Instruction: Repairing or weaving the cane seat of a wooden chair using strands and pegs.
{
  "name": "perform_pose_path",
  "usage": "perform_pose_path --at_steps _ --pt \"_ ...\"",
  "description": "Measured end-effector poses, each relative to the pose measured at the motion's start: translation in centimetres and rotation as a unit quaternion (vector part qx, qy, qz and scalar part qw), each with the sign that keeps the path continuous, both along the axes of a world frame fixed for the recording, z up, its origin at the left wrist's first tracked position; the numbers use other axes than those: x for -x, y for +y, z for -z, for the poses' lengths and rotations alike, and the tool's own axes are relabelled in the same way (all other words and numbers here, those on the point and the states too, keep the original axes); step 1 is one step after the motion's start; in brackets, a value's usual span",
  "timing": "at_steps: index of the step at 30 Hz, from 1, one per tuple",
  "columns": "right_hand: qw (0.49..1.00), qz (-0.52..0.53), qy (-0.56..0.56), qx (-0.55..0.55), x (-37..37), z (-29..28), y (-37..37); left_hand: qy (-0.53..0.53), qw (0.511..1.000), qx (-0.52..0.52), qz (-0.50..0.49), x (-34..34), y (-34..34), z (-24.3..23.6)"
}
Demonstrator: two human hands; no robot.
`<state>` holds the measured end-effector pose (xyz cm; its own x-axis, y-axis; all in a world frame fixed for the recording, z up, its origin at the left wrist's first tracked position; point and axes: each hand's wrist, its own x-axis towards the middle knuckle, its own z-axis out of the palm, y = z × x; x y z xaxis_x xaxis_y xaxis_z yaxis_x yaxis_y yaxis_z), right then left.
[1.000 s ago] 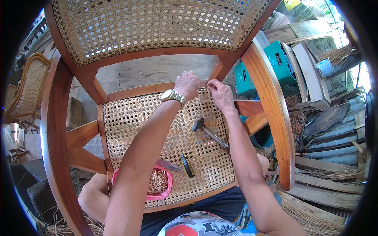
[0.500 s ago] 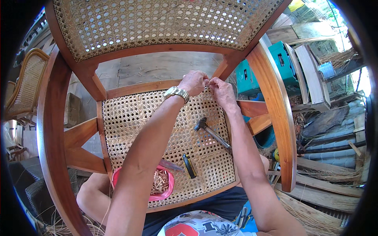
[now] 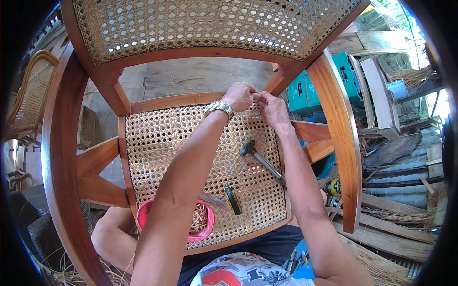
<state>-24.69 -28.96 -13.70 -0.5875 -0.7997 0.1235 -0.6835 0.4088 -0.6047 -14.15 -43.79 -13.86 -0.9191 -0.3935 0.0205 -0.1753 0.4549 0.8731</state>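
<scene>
A wooden armchair with a woven cane seat [image 3: 205, 157] fills the middle of the view. At the seat's far right corner my left hand [image 3: 241, 97], with a metal watch at the wrist, pinches with its fingertips. My right hand [image 3: 275, 111] meets it there, thumb and fingers also pinched. What sits between the fingertips is too small to make out. Nearer to me on the cane lie a hammer [image 3: 261, 159] and a short tool handle in black and yellow [image 3: 233, 199]. A pink container [image 3: 208, 230] of small wooden pegs [image 3: 199, 218] is partly hidden by my left forearm.
The chair's cane backrest [image 3: 200, 28] rises in front, with the left armrest [image 3: 64, 143] and right armrest [image 3: 339, 138] flanking my arms. Green crates [image 3: 298, 97] and planks [image 3: 377, 90] stand at the right. Another cane chair [image 3: 31, 95] is at the left.
The view has shifted slightly, so the chair and tools appear a little displaced. Both hands stay together at the same seat corner, their fingertips still pinched.
</scene>
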Motion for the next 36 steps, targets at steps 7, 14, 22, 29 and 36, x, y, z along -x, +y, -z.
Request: perform_pose_path --at_steps 7,14,22,29,36 --pt "0.997 0.004 0.028 -0.076 0.0 -0.7 -0.8 -0.031 0.998 -0.048 -0.030 0.6 -0.3 0.4" --pt "0.994 -0.012 0.098 -0.055 -0.4 -0.3 -0.3 -0.036 0.997 -0.040 -0.063 0.9 -1.1 1.0" --pt "0.993 0.019 0.119 -0.001 -0.2 2.1 -0.5 -0.046 0.993 -0.044 -0.096 1.8 -0.9 1.6" --pt "0.978 0.013 0.207 0.003 -0.9 2.5 -0.2 -0.039 0.991 -0.071 -0.104 1.7 -0.8 1.7" --pt "0.973 0.003 0.231 -0.026 -1.4 2.1 -0.1 -0.050 0.997 -0.033 -0.050 0.5 -1.8 1.1"
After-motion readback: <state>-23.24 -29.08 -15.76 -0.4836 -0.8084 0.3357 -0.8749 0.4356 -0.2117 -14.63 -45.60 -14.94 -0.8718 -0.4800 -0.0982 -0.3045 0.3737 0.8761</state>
